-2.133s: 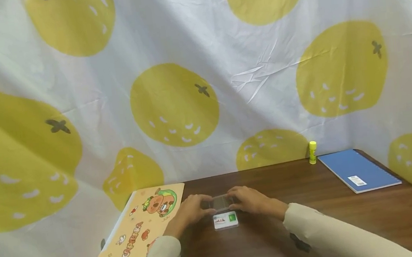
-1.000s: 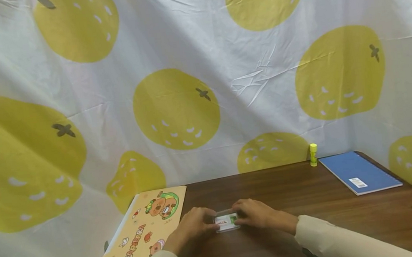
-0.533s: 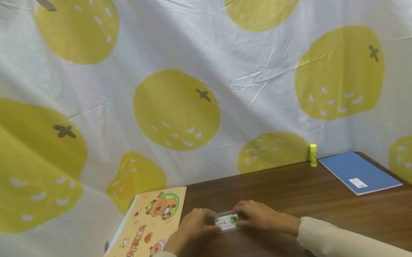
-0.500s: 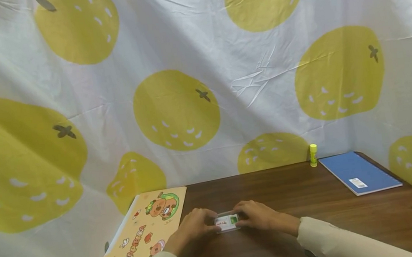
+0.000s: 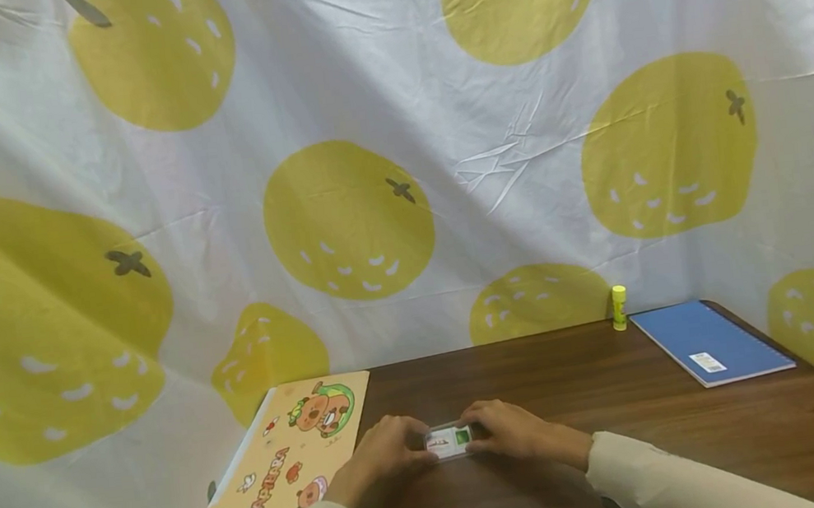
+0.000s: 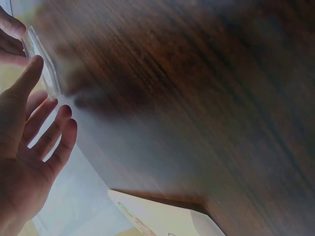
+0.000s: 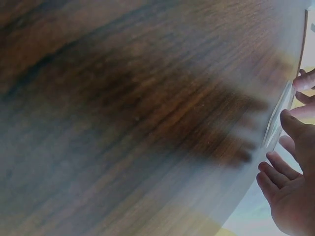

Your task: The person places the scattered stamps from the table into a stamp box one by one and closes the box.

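Note:
A small flat clear plastic case (image 5: 449, 442), with a white and green printed card visible through it, is at the middle of the dark table. My left hand (image 5: 392, 446) pinches its left end, thumb at the near edge and index finger at the far edge. On the opposite end, my right hand (image 5: 503, 430) grips it the same way. The left wrist view shows the thin transparent case (image 6: 47, 71) edge-on, close over the wood, with the other fingers spread off it. From the right wrist, the case (image 7: 276, 118) appears between both hands.
A tan notebook with capybara drawings (image 5: 272, 458) lies left of my left hand. At the back right stand a yellow glue stick (image 5: 619, 309) and, lying flat, a blue spiral notebook (image 5: 706, 338). A lemon-print curtain (image 5: 385, 331) hangs behind the wooden table (image 5: 523, 366).
Earlier both hands held a clear cover beyond the card piece. They brought it toward me and over the card, so the two now line up. Over the last half second the hands barely moved.

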Action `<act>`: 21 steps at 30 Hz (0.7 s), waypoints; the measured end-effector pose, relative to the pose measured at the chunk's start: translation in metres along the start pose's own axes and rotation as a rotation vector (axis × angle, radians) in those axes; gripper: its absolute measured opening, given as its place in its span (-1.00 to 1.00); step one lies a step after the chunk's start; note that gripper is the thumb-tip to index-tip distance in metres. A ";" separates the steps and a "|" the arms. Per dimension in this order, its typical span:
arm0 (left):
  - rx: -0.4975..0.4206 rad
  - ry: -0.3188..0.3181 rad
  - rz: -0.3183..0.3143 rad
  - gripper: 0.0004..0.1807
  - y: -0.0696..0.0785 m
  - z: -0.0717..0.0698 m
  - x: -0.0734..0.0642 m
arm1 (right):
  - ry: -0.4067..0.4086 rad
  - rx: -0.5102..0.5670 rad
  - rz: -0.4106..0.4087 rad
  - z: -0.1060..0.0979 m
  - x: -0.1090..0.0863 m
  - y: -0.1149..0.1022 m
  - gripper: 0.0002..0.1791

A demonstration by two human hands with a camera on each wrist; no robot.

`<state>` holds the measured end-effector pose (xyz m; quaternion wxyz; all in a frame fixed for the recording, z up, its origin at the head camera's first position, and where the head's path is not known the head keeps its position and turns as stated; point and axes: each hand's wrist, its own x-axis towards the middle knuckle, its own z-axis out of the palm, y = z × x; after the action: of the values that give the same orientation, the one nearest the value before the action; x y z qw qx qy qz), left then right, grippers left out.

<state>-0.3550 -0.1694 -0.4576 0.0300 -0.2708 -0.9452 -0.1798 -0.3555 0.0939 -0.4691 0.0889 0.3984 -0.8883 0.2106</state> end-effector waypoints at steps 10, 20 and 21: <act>0.000 -0.004 -0.006 -0.53 0.002 0.001 -0.001 | -0.001 0.001 -0.006 0.002 -0.002 0.001 -0.59; 0.017 -0.006 -0.019 -0.52 0.001 0.001 -0.001 | -0.010 0.014 0.012 0.002 -0.004 0.000 -0.58; 0.018 -0.006 -0.020 -0.52 0.001 0.002 0.000 | -0.012 0.012 0.014 0.002 -0.004 0.000 -0.58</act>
<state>-0.3539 -0.1680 -0.4588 0.0276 -0.2615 -0.9495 -0.1709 -0.3531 0.0954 -0.4723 0.0797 0.3941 -0.8902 0.2143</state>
